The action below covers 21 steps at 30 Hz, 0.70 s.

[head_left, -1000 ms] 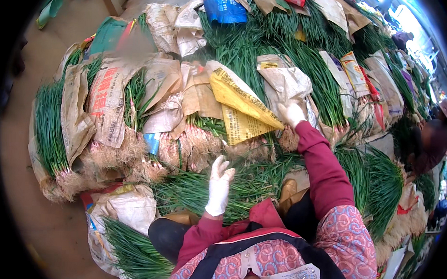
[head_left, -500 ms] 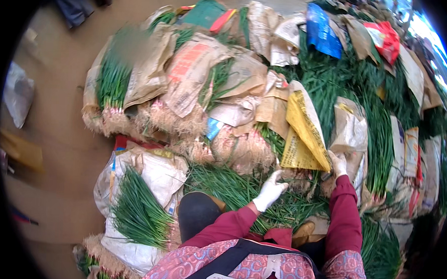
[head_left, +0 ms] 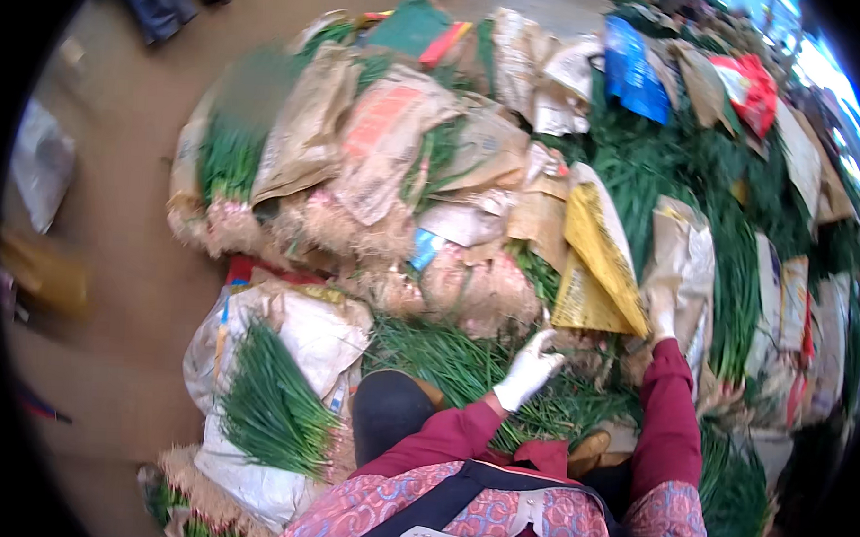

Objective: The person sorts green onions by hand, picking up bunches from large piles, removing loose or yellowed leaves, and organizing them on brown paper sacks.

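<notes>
My left hand (head_left: 531,367), in a white glove, is open beside spring onion roots (head_left: 472,289), below the yellow printed wrapper (head_left: 591,274), its fingers loosely bent and apart. My right hand (head_left: 662,319), also gloved, is at the bottom of a pale paper wrapper (head_left: 679,244), just right of the yellow one; its fingers are blurred and partly hidden, so what they grip cannot be made out. Loose green onion leaves (head_left: 446,364) lie under my left hand, around my legs.
Wrapped onion bundles (head_left: 302,122) lie piled ahead and rightward, among blue (head_left: 631,72) and red (head_left: 753,90) wrappers. A white sack (head_left: 262,471) with an onion bunch (head_left: 274,405) lies left of my knee (head_left: 387,423). Brown floor (head_left: 118,239) runs along the left, with a plastic bag (head_left: 40,165).
Over the last second my view has swung leftward. My left hand has reached forward toward the bundles beside the yellow wrapper; my right hand stays at the pale wrapper.
</notes>
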{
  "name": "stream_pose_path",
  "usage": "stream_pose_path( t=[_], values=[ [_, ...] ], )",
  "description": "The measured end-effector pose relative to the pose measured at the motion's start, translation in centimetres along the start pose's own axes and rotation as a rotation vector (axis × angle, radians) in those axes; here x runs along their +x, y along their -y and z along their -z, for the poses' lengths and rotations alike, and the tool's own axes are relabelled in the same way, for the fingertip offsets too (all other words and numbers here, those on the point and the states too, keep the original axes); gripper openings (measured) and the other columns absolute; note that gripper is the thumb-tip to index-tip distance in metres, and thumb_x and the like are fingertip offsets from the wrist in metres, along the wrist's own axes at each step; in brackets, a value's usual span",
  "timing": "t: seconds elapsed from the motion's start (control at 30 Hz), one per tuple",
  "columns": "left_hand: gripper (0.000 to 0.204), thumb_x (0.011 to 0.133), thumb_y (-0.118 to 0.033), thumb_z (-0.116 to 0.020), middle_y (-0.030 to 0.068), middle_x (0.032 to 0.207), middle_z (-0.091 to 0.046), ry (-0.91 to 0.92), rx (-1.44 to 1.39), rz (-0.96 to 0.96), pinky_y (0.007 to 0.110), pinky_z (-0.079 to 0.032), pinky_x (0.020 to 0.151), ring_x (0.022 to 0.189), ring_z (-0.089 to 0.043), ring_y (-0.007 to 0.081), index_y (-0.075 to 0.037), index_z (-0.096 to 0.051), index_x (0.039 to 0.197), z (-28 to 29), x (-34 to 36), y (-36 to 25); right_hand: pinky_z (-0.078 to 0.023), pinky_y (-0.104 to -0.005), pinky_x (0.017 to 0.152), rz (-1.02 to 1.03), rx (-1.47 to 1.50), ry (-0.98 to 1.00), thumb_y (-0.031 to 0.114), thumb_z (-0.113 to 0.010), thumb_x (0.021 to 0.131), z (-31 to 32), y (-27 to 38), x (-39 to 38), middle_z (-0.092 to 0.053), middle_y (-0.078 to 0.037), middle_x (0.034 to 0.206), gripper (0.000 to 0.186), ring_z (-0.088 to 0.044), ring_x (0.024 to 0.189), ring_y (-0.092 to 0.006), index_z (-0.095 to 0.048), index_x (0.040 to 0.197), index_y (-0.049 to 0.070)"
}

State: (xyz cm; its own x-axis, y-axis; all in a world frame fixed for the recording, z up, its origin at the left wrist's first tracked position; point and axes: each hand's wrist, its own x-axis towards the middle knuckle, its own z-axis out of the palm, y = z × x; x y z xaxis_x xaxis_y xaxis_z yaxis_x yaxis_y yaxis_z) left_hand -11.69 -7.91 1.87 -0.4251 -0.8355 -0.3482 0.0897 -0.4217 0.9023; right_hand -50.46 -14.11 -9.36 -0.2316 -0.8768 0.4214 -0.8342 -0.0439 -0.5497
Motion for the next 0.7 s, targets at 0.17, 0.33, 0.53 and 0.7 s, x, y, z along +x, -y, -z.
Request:
stream_pose_path(
  t=[0.17, 0.33, 0.53, 0.7],
  values=[
    [0.068, 0.076, -0.007, -0.066, 0.0169, 0.123, -0.048, -0.063, 0.041, -0.036, 0.031, -0.044, 0.086, 0.103, -0.052, 0.0193, -0.011, -0.033, 0.136, 2.5, -0.6, 1.4, -0.036, -0.0256, 0.037, -0.965, 0.885, -0.067, 0.033, -0.048, 0.091, 1.4, 14.1, 2.8, -0.047, 0.001, 0.058, 0.022, -0.046, 0.041, -0.0122, -0.058, 0.097, 0.014],
    [0.105, 0.068, -0.022, -0.078, 0.0236, 0.141, -0.022, -0.021, 0.328, -0.304, 0.039, -0.026, 0.105, 0.128, -0.028, 0.0333, -0.006, -0.006, 0.143, 0.2, 2.9, 1.8, -0.040, -0.0233, 0.034, -0.934, 0.874, -0.190, 0.029, -0.056, 0.087, 4.7, 15.9, 4.5, -0.054, -0.003, 0.065, 0.027, -0.051, 0.042, -0.0122, -0.057, 0.103, 0.008],
    [0.107, 0.068, -0.021, -0.077, 0.0223, 0.136, -0.031, 0.123, 0.126, -0.231, 0.038, -0.031, 0.103, 0.125, -0.033, 0.0298, -0.005, -0.003, 0.143, -2.0, 8.6, 2.2, -0.045, -0.0258, 0.037, -0.849, 0.982, -0.236, 0.034, -0.050, 0.090, 4.3, 13.8, 4.2, -0.056, -0.006, 0.071, 0.032, -0.055, 0.047, -0.0156, -0.055, 0.106, 0.007],
    [0.089, 0.075, -0.006, -0.067, 0.0170, 0.129, -0.042, 0.098, -0.019, -0.265, 0.034, -0.043, 0.093, 0.113, -0.048, 0.0243, -0.005, -0.008, 0.142, -2.9, 8.8, -0.6, -0.042, -0.0237, 0.043, -0.946, 0.976, -0.261, 0.037, -0.043, 0.092, 6.8, 8.4, 2.7, -0.045, 0.001, 0.068, 0.030, -0.049, 0.052, -0.0130, -0.049, 0.117, 0.020]
  ],
)
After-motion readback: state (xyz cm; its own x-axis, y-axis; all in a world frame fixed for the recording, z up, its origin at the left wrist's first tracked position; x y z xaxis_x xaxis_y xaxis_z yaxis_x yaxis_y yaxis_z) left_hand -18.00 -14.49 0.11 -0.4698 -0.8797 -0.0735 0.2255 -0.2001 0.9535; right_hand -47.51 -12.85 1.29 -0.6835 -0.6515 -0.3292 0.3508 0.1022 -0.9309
